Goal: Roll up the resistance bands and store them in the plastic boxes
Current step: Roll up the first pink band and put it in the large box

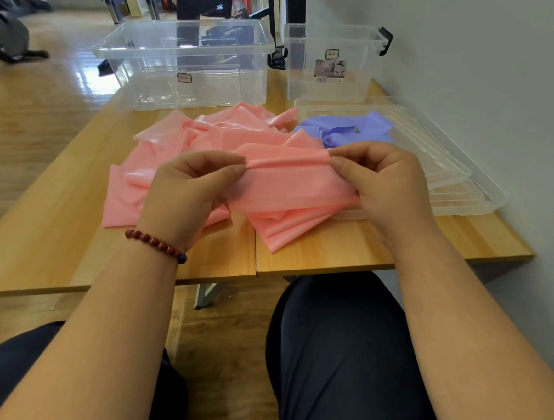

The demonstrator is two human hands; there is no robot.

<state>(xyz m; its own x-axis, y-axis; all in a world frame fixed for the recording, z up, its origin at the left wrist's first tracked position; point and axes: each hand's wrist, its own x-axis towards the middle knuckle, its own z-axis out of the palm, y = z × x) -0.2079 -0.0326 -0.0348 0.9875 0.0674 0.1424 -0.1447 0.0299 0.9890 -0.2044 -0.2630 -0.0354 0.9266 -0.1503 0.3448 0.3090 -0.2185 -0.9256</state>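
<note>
Pink band (287, 183) looked thin, limp and light, a glossy sheet that I judged would slip and spring open if let go. The best hold seemed to be at the two ends of the rolled edge, pinched tight, and that was where the person had it. The left hand (186, 196) pinched the left end of the narrow roll between thumb and fingertips, and the right hand (385, 182) pinched the right end the same way. The roll ran straight between them, lifted a little above the counter (59, 251) towards its near edge. Only a first turn or two seemed made, so most of the rolling lay ahead.

Below the roll the band hung down onto the counter in front of the person. The bulk of it lay crumpled in a loose heap beyond and left of the hands, about mid-counter. A purple band (345, 129) lay bunched just right of the heap's far part, partly on a clear lid (484, 192) at the right side, beyond the right hand. Two clear boxes stood open at the far edge, a big box (190, 68) on the left and a small box (327, 62) on the right. I could make out no band in either.
</note>
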